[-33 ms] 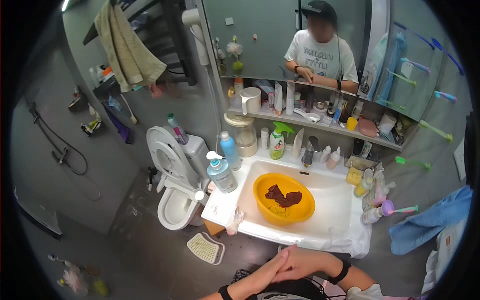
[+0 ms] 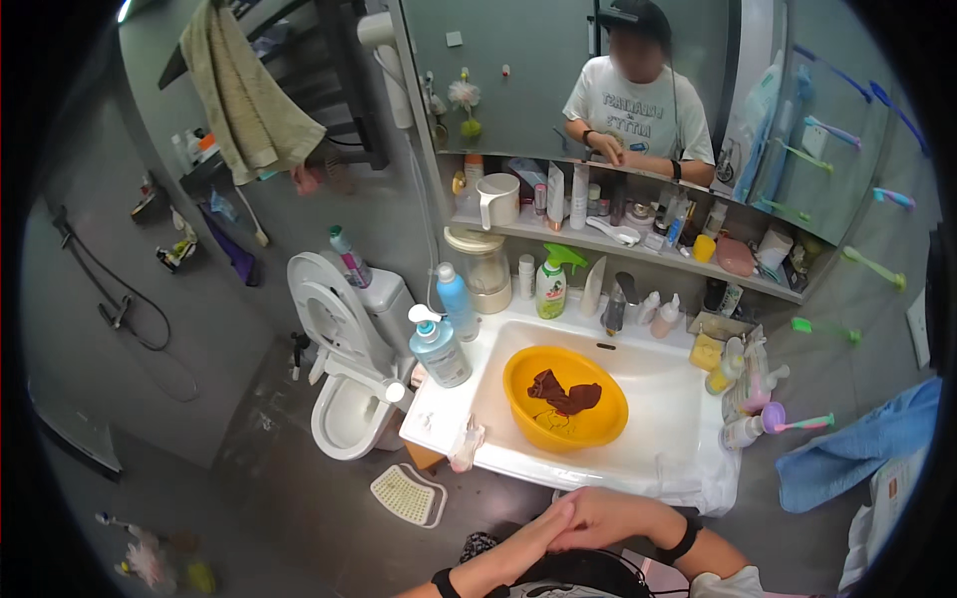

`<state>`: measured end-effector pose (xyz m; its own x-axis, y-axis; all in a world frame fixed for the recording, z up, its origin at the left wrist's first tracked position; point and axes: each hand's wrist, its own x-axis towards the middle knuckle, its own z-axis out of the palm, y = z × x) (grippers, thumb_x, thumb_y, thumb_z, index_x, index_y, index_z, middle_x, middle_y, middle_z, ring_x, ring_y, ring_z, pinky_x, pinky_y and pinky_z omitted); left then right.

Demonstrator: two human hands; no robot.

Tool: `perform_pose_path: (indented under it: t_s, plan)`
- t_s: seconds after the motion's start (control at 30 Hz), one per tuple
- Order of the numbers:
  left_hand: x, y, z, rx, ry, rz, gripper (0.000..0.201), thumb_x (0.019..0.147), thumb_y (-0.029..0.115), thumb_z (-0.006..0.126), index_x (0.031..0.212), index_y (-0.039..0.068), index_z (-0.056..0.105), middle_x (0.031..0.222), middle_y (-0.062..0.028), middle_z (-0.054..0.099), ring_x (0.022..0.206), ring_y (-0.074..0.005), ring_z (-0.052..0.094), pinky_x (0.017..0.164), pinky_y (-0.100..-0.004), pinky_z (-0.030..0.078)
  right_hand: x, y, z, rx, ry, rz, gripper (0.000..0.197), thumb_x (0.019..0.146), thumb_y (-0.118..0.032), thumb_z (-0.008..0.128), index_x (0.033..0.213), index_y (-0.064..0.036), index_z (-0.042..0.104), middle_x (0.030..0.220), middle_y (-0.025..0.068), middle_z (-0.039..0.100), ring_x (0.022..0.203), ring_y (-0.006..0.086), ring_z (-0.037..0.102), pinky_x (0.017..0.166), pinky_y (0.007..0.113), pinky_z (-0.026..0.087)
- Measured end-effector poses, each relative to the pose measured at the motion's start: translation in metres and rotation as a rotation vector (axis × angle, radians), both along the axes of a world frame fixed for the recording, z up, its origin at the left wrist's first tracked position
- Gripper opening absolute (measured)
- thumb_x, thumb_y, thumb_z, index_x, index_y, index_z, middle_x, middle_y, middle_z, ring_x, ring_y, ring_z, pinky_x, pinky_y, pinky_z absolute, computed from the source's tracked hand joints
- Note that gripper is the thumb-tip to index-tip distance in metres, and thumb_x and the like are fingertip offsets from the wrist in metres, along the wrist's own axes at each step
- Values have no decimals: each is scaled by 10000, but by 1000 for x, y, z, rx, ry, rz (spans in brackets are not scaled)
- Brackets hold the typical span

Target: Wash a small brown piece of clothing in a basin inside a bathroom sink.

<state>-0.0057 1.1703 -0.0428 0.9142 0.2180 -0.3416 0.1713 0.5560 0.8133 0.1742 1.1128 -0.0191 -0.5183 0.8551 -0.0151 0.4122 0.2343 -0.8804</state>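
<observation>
Clasped hands (image 2: 603, 516), crumpled brown cloth (image 2: 577, 402), round yellow basin (image 2: 517, 387)

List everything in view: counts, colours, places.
Basin: 1, yellow, in the sink
Cloth bundle: 1, dark brown, inside the basin
Sink: 1, white, beneath the shelf
Mirror panels: several, greyish, above shelf
Tap: 1, grey, behind the basin
Spray bottle: 1, green, left of tap
Large bottles: 2, blue, sink's left ledge
Block: 1, yellow, right of tap
Jug: 1, white, on the shelf
Small bottles: several, mixed colours, shelf and sink rim
Toilet: 1, white, left of sink
Stool: 1, pale, on the floor
Towel: 1, beige, hanging upper left
Hanging fabric: 1, blue, right side
Shower hose: 1, dark, left wall
Wristbands: 2, black, one per forearm
Left hand: 1, bare, against the right hand
Right hand: 1, bare, before the sink
</observation>
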Motion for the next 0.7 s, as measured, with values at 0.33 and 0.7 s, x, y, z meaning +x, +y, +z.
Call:
perform_pose_path:
  t_s: [0.33,0.7]
  plan:
    - [32,196,-73,127,257,130,482,1017,329,519,1362,-2,458,1263,-136,581,1095,-211,592,914,-337,506,116,50,-92,-375,166,-1233,249,977,-236,586,1022,-10,680,845,66,703,736,131,663,656,269,540]
    - [56,252,-113,-3,393,95,383,1005,219,552,1308,-7,492,1154,-133,613,969,-203,638,845,-319,534,107,94,-181,-651,213,-1377,280,961,-260,610,1067,-9,674,912,69,699,831,137,670,700,260,528]
